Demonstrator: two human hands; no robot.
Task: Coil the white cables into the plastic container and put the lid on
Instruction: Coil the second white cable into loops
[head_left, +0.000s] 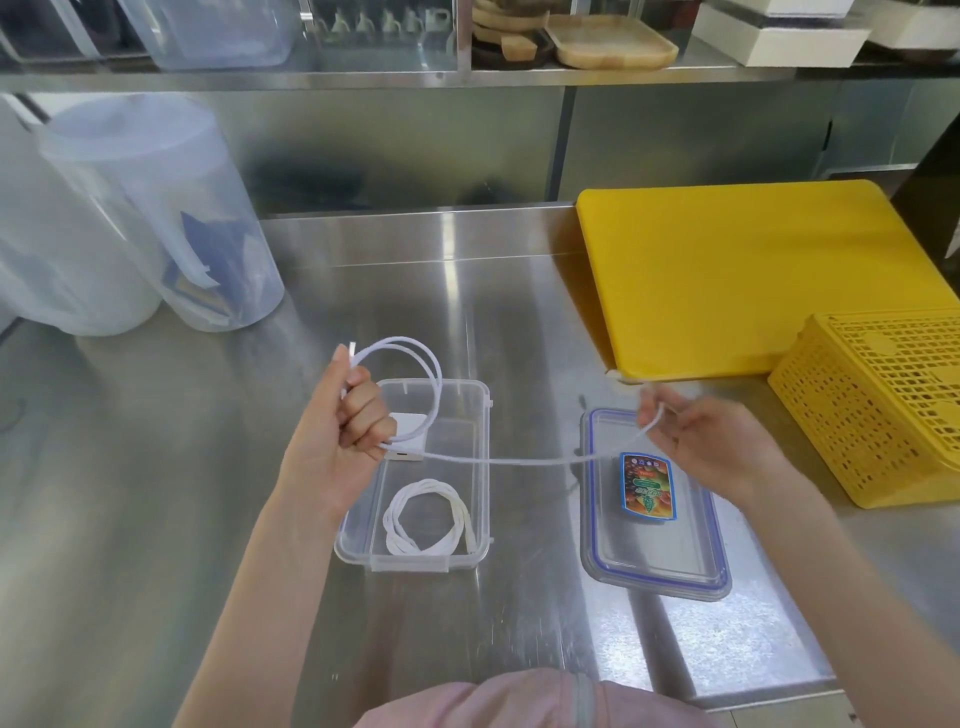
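Left hand (353, 415) fisted on cable (498, 460) loops above box (480, 467); right hand (711, 441) pinches free end over lid (717, 566). Cable looks light, limp, springy; grip loops firmly. Second coil (421, 519) in box, below left hand.

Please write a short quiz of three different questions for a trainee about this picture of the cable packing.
1. True or false: a coiled white cable already lies in the plastic container.
2. Which hand holds the loops of the second white cable? A) left hand B) right hand
3. Fill in: the lid lies on the steel counter, to the ____ of the container.

Key
1. True.
2. A; the right hand only pinches the free end, stretched over the lid.
3. Right.
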